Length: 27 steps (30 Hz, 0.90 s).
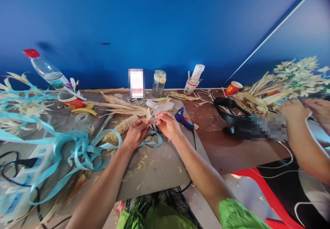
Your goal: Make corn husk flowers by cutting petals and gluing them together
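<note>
Wide grey tabletop (165, 175): littered with dry scraps beneath both forearms.
Long shiny turquoise ribbon (77, 153): loosely looped left of and below the hands; a loop could snag the left wrist.
Bare left hand (135, 132): fingertips closed on a small, pale, dry husk piece (148, 115).
Bare right hand (168, 123): fingertips pinched together, apparently on a thin whitish strand (154, 119).
Blue glue gun with black cord (183, 118): just beside the right hand; if hot, its nozzle could burn fingers.
Husk piece: between the hands, above the tabletop; pulling might split it, being brittle.
Lettering: yellow marks on the red paper cup (232, 88), too small to read; no brand legible.
</note>
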{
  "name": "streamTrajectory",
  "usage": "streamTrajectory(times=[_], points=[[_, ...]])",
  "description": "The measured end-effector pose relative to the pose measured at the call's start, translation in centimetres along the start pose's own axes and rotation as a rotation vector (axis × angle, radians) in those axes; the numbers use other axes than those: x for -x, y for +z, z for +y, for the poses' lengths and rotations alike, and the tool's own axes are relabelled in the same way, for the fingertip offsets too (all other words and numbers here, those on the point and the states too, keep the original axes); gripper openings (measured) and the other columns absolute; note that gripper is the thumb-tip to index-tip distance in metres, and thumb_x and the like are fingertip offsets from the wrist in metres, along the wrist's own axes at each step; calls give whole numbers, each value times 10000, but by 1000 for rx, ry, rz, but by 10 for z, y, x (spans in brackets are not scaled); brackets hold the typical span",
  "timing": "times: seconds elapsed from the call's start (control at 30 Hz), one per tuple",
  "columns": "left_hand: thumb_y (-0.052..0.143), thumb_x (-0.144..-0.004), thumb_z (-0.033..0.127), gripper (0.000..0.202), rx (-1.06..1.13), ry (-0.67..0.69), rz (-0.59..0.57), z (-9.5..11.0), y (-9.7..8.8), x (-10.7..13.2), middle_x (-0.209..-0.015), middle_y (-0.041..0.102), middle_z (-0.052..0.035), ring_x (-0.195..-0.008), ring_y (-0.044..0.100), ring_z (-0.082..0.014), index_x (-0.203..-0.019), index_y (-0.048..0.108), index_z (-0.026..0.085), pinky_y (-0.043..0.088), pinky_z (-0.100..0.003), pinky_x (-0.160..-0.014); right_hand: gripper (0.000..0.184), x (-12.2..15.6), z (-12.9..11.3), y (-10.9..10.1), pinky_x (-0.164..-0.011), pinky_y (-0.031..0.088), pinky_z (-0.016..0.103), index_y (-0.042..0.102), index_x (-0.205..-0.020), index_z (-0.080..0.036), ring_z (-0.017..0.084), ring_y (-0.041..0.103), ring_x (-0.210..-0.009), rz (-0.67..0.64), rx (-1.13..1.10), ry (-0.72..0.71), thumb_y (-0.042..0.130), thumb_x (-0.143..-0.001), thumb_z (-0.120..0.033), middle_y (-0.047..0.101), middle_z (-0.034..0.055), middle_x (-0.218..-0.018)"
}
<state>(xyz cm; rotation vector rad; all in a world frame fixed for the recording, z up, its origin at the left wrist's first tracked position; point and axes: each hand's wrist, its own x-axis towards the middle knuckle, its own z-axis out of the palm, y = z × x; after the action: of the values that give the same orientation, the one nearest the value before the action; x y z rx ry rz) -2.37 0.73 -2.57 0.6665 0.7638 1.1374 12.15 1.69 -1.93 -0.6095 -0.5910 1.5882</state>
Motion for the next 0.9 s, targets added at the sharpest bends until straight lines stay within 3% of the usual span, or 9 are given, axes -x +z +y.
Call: streamTrajectory(times=[0.13,0.27,0.37,0.53,0.63,0.9], points=[[804,-586,250,206,14,20,44,4,-3,-2,-725,684,-29,-440,389,-24,-666,652,136,347,-191,-466,148,-1,-2,-2,-508,367,221,645,-689,-185,58,469,-506,35,30,-19,765,-604,-203,603,-42,-660],[808,-566,204,193,78,88,98,10,-4,-3,-873,711,-40,-428,335,-4,-637,636,151,283,-184,-429,138,-3,-6,-6,-542,363,236,629,-681,-199,68,450,-539,90,78,-81,744,-605,-207,602,-39,-692],[799,-586,197,166,82,118,61,11,0,0,-942,701,-37,-451,357,-2,-657,653,159,281,-181,-437,134,-5,-5,-7,-564,355,241,643,-658,-201,79,451,-567,122,161,-114,747,-575,-209,598,-33,-687],[812,-581,227,191,17,35,-55,6,6,5,-705,640,0,-460,380,-18,-659,656,148,304,-187,-471,86,-2,5,-3,-678,389,247,665,-629,-207,107,525,-721,63,257,-177,741,-588,-203,601,-25,-790],[824,-565,245,222,14,-10,-83,2,4,5,-608,578,28,-448,373,-22,-661,649,148,302,-188,-475,69,0,9,1,-668,399,250,668,-623,-204,98,524,-670,52,265,-150,733,-605,-214,590,-32,-804],[815,-579,273,215,-40,2,-71,-2,1,1,-628,591,14,-502,433,-44,-667,663,150,326,-183,-485,100,2,16,6,-598,379,219,651,-616,-198,84,488,-593,120,237,-89,738,-566,-202,595,-42,-670]])
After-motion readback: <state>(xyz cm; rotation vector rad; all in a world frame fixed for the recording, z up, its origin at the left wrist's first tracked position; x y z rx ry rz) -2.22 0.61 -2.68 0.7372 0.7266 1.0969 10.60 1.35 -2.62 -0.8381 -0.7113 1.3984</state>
